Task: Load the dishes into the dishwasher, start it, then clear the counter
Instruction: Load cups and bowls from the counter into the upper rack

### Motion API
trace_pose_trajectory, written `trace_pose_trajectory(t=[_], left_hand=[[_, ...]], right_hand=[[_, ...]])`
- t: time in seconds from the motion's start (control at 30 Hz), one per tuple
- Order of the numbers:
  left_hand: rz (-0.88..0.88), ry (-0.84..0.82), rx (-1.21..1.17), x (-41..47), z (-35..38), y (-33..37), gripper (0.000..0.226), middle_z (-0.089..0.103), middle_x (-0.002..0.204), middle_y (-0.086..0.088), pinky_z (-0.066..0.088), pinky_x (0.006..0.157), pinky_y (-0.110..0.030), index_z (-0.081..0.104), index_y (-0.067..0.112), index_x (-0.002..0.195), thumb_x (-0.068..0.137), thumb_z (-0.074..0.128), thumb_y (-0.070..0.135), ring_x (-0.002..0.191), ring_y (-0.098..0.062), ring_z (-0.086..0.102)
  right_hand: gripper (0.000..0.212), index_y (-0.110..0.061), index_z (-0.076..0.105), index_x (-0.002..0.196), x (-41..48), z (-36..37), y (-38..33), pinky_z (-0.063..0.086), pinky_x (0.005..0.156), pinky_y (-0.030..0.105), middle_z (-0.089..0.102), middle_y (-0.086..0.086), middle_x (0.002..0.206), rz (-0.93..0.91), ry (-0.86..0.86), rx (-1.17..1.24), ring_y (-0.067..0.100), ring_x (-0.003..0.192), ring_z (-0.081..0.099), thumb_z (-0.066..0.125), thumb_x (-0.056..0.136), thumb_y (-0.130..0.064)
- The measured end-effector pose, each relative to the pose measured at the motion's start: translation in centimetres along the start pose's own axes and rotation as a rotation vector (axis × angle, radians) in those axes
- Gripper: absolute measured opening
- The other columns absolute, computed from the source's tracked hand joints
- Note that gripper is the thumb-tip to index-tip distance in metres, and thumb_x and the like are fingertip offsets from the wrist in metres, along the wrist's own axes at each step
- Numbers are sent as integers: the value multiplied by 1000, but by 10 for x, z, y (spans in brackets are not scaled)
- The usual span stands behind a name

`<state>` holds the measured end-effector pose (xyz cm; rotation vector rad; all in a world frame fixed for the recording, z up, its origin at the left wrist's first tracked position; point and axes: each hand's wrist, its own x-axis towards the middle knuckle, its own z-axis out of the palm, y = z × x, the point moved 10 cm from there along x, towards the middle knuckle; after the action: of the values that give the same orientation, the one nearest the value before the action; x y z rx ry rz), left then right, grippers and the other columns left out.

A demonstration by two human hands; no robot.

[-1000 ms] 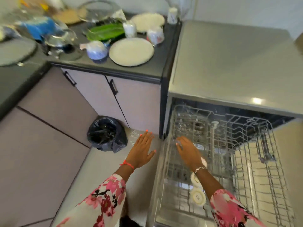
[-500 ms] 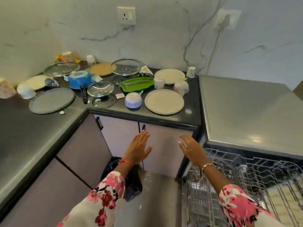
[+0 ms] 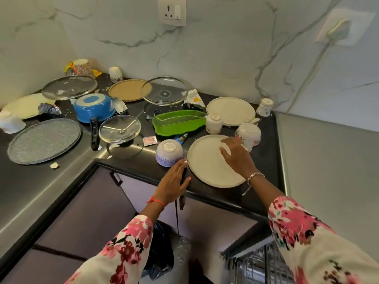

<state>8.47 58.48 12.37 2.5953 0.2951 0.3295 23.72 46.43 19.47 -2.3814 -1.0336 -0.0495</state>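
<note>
A large cream plate [image 3: 207,167] lies at the counter's front edge. My right hand [image 3: 238,156] is spread over its right side, fingers straight, fingertips near an upturned floral cup [image 3: 249,134]. My left hand [image 3: 174,183] lies open at the counter edge, fingertips at the plate's left rim, just below an upturned blue-patterned bowl [image 3: 169,152]. Behind are a green tray [image 3: 178,124], a white cup [image 3: 213,124] and a second cream plate [image 3: 230,110]. The dishwasher rack [image 3: 258,265] shows at the bottom right.
On the dark counter [image 3: 266,156] sit a blue pot [image 3: 94,107], three glass lids [image 3: 120,129], a grey round tray [image 3: 44,140], a tan plate [image 3: 127,90], more cups and scraps of wrapper. The dishwasher's grey top [image 3: 332,171] is to the right. A black bin bag [image 3: 160,253] stands below.
The view rose from the dishwasher rack to the counter. Both hands lifted from the rack area and reached up to the front cream plate.
</note>
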Motion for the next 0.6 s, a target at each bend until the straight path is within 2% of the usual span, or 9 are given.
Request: trace_pose_trajectory(t=[0.07, 0.17, 0.37, 0.47, 0.6], left_hand=[[4, 10, 44, 19, 2, -3, 71, 32, 149, -10, 15, 114, -24, 34, 5, 141, 88, 28, 51, 140, -20, 26], [-23, 28, 62, 34, 5, -13, 69, 36, 147, -8, 25, 114, -32, 36, 6, 141, 89, 28, 51, 138, -20, 31], [-36, 56, 92, 36, 7, -18, 64, 38, 147, -4, 19, 112, -24, 36, 10, 142, 91, 34, 50, 136, -16, 34], [-46, 62, 86, 37, 7, -22, 64, 36, 148, -1, 19, 111, -22, 34, 14, 143, 91, 36, 51, 136, -13, 32], [-54, 59, 80, 37, 9, -24, 65, 35, 148, 1, 21, 111, -23, 32, 16, 144, 90, 35, 53, 137, -12, 31]], right_hand=[[38, -2, 52, 125, 39, 3, 6, 43, 95, 35, 51, 14, 125, -24, -20, -28, 28, 114, 51, 54, 92, -22], [48, -2, 45, 130, 84, 7, 16, 46, 92, 38, 45, 16, 130, -4, -31, -29, 31, 116, 48, 60, 88, -21], [70, -9, 30, 142, 149, 22, 32, 44, 93, 43, 26, 18, 145, 32, -93, -156, 35, 125, 34, 64, 84, -32], [71, -14, 29, 142, 167, 35, 35, 42, 91, 44, 26, 14, 144, 65, -182, -131, 34, 123, 36, 64, 84, -36], [74, -18, 33, 139, 174, 59, 34, 42, 92, 44, 35, 14, 132, 71, -351, -109, 34, 119, 39, 70, 77, -37]])
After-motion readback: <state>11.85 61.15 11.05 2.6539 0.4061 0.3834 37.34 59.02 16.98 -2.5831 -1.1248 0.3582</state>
